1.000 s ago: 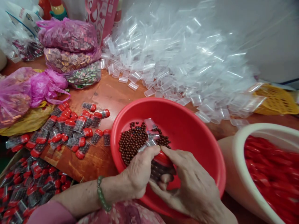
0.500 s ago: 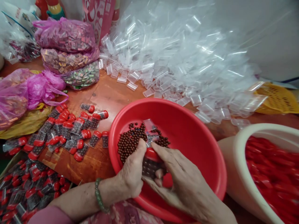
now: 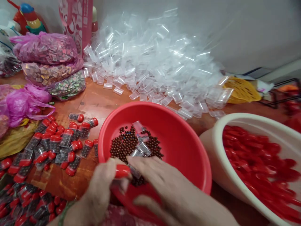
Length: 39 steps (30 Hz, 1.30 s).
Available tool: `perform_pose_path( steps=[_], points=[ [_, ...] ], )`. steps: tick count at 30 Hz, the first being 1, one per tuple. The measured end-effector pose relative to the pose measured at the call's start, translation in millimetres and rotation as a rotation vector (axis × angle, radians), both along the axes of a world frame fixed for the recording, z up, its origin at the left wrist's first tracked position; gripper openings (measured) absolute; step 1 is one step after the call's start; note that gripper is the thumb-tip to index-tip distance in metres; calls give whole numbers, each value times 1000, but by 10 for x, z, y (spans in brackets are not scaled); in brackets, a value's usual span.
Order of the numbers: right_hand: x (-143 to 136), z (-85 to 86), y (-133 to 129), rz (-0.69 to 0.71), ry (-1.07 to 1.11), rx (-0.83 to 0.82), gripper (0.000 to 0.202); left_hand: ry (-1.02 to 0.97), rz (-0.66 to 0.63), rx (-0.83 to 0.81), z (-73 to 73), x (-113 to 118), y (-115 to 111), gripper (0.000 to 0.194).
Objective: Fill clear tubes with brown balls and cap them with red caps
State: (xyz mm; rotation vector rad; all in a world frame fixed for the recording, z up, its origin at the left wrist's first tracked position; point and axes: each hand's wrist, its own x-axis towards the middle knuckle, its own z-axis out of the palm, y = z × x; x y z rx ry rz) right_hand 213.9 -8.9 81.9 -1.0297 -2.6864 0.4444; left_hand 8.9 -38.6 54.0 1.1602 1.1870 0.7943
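My left hand (image 3: 100,185), blurred, is closed on a small clear container with a red cap (image 3: 122,171) at the near-left rim of the red basin (image 3: 185,147). Over the near side of the basin my right hand (image 3: 162,183) has its fingers spread and nothing visible in them. Dark brown beads (image 3: 124,146) lie in the basin below, along with several clear plastic sleeves (image 3: 143,149). To the left, many filled containers with red caps (image 3: 67,138) are scattered on the table.
A large heap of clear sleeves (image 3: 150,66) covers the back of the table (image 3: 94,100). On the right stands a cream tub (image 3: 216,138) of red caps (image 3: 256,160). Pink bags (image 3: 47,50) are stacked at the back left, and a yellow basket (image 3: 242,89) lies behind the tub.
My left hand has moved left with the capped container, away from my right hand. The right fingers have come off it. The camera view has shifted to the right.
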Motion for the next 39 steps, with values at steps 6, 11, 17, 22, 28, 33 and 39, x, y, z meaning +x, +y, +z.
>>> perform_pose_path(
  steps=[6,11,17,22,28,33,39],
  points=[
    [305,-556,975,-471,-322,-248,35,684,301,496,-93,-654,532,38],
    [285,-843,1343,-572,-325,-342,21,1168,391,707,-530,-1147,857,42],
    [306,-914,1378,-631,-109,-554,10,1129,389,765,-691,-1213,966,39],
    [381,-937,1310,-717,165,-698,14,877,410,888,-548,-699,656,33],
    [367,-1225,1230,-894,461,-582,34,605,234,791,-515,-184,321,47],
    [269,-1443,1171,-983,559,-438,32,570,291,786,-554,-122,346,48],
    [116,-1342,906,-848,495,-623,28,512,307,779,-570,-96,360,48]
  ],
)
